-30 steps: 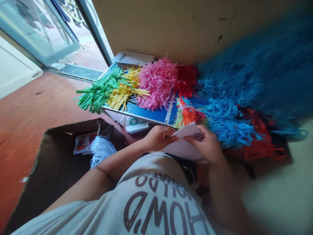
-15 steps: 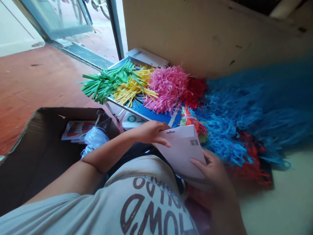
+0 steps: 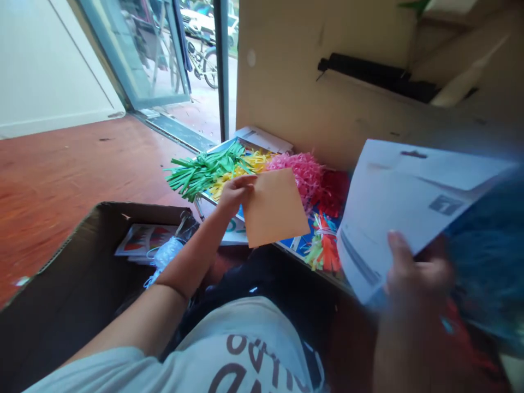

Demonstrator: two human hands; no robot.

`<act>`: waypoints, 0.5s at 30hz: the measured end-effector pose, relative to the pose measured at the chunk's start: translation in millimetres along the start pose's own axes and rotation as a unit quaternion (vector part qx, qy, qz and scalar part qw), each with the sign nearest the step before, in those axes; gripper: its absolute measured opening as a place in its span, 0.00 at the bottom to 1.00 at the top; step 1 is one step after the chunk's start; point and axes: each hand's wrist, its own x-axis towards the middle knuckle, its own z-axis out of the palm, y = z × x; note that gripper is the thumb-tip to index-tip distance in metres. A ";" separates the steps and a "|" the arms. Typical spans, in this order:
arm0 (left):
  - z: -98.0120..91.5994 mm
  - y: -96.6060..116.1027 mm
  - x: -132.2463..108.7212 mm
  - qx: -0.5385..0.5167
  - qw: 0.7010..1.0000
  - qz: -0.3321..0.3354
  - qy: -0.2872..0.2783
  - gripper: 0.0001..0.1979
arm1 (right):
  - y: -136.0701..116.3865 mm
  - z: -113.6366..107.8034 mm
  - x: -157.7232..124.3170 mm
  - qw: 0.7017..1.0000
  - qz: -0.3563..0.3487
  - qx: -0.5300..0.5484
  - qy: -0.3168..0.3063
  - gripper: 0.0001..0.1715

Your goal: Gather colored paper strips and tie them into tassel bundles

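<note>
While the left hand (image 3: 232, 195) grips a square tan paper card (image 3: 276, 207) closed around its upper-left corner, the right hand (image 3: 417, 278) is pinched on the lower edge of a large white paper sheet (image 3: 399, 210), though motion blur softens its exact hold. The two hands are well apart, each holding up its own sheet, and the sheets do not touch.

The tan card tilts in the air, one corner pointing down toward the lap, and the left arm is the only one near it. The white sheet sits off to the right, its long axis running almost level across the view, with its far end pointing away from the body. A small dark square label (image 3: 444, 204) marks its face near that end.

Below and between them lies a blue board (image 3: 297, 243) heaped with fringed paper bunches: green (image 3: 204, 174), yellow (image 3: 241, 169), pink (image 3: 298, 172) and red (image 3: 333, 191). A small orange-and-green tied bundle (image 3: 323, 245) sits at its near edge. Blue paper fringe (image 3: 487, 262) fills the right edge, just beyond the right hand. To the left, an open cardboard box (image 3: 73, 289) holds a printed booklet (image 3: 143, 240) and a white cord tangle (image 3: 166, 254).
</note>
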 end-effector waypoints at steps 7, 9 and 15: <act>8.1 -15.2 32.2 0.267 0.964 0.016 0.007 0.46 | -7.5 65.5 -2.8 0.969 -0.192 -0.145 -0.058 0.28; 23.7 -19.7 0.5 0.261 0.963 0.063 -0.016 0.47 | -16.7 94.7 -17.7 0.952 -0.235 -0.179 -0.076 0.29; 40.1 -33.0 -82.6 -0.080 0.993 -0.043 0.069 0.21 | -26.0 141.9 -75.0 0.893 -0.329 -0.129 -0.280 0.31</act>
